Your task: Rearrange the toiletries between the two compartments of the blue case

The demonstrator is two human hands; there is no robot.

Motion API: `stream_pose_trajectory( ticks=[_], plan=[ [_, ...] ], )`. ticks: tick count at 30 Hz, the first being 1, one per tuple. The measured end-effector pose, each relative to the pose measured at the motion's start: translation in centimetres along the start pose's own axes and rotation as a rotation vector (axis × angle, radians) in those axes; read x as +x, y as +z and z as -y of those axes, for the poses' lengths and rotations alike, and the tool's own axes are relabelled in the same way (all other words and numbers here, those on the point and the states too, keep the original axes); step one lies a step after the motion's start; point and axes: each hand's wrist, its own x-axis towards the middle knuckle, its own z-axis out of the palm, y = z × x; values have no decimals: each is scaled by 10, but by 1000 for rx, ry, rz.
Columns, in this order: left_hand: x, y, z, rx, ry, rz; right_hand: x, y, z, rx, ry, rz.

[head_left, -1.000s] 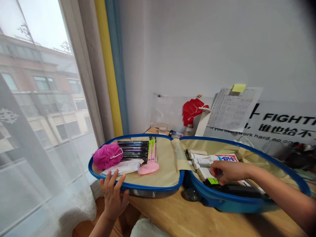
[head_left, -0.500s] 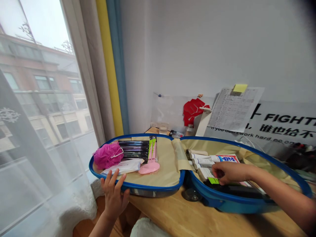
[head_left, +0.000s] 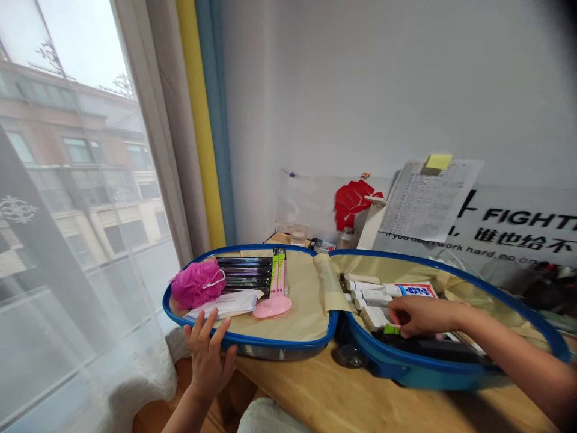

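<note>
A blue-rimmed suitcase (head_left: pixel 295 344) lies opened out, beige lining showing in both halves. My left hand (head_left: pixel 210 355) rests with spread fingers on the front rim of its left half. That half holds a purple bath puff (head_left: pixel 197 285), a white packet (head_left: pixel 229 302), several black-wrapped packs (head_left: pixel 247 273), slim green-and-pink packets (head_left: pixel 278 273) and a pink oval item (head_left: pixel 272 307). Inside the right half, my right hand (head_left: pixel 417 317) pinches a green-ended packet (head_left: pixel 392 329), most of it hidden. Beside those fingers are white tubes (head_left: pixel 367 296), a small white box (head_left: pixel 375 317) and a red-white-blue toothpaste box (head_left: pixel 417 290).
The suitcase sits on a wooden table (head_left: pixel 311 385), its black wheel (head_left: pixel 350 356) facing me. Behind are a glass jar (head_left: pixel 298 234), a small bottle (head_left: pixel 346 236) and a paper sheet (head_left: pixel 428 198) on the wall. Curtains (head_left: pixel 211 120) hang at the left.
The green end of the packet has shifted slightly right and looks shorter under my right hand, which has barely moved. My left hand stays on the rim.
</note>
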Motion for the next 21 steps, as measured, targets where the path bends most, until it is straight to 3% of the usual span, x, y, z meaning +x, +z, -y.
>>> stream_pose_trajectory(
  ticks=[7, 13, 17, 21],
  plan=[
    [0, 0, -1, 6, -5, 6, -3, -7, 3, 109, -58, -81],
    [-2, 0, 0, 18, -19, 8, -1, -53, 8, 327, -160, -276],
    [-3, 0, 0, 16, -18, 10, 20, -79, 39, 572, -205, -484],
    [-2, 0, -1, 7, -26, 15, 57, -87, 92, 757, -195, -506]
  ],
)
